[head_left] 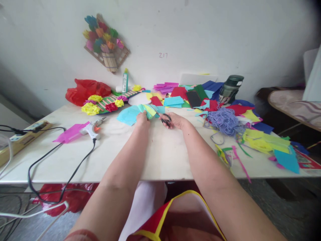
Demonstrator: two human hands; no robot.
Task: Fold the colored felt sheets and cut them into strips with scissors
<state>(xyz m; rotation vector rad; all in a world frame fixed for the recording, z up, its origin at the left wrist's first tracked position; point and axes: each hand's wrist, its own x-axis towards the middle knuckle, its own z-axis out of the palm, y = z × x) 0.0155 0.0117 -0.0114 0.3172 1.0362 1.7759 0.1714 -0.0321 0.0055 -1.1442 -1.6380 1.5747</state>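
Observation:
My left hand (142, 119) grips light blue crepe paper (129, 114) together with a yellow-green paper piece (149, 111) near the middle of the table. Black-handled scissors (166, 119) are in my right hand (175, 121), its fingers closed round the handles. Their blades point left at the papers, and I cannot tell whether they are touching them. Beyond my hands lies a stack of light blue paper pieces (173, 101). To the left rests a green, stick-covered craft piece (110, 103) with yellow, red and pink paper flowers.
A glue gun (92, 130) with a black cord lies left on pink paper (71, 133), near a power strip (27, 137). On the right are purple yarn (223, 120), a dark bottle (231, 89), a phone (194, 99) and paper scraps. A glue bottle (125, 82) stands behind.

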